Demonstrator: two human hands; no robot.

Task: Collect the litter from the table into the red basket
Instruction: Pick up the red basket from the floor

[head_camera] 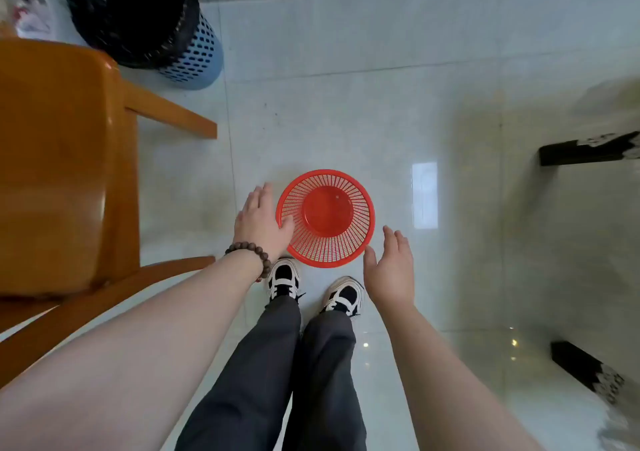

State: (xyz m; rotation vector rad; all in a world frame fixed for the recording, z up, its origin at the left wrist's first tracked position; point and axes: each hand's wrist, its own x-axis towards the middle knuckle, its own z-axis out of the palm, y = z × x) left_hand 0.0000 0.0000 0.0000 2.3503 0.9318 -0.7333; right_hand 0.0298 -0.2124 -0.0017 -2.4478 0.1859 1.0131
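Below, the left hand (260, 220) rests against the left rim of the red basket (326, 218), thumb hooked over the edge and fingers spread down the outside wall, a loose hold rather than a tight clasp; a bracelet of brown beads (250, 254) circles that wrist; the right hand (391, 270) hangs open just beside the basket's near right edge, fingers apart, gripping nothing, and whether it touches the rim I cannot tell. The basket stands upright on the pale glossy tile floor (363, 111), its inside bare, directly ahead of two black-and-white shoes (284, 277) and grey trouser legs (263, 374); to the left an orange wooden chair (59, 160) fills the edge of the view; beyond it stands a blue perforated bin (194, 59) lined with a black bag; on the right, dark furniture legs (585, 151) meet the floor, which mirrors a bright window patch.
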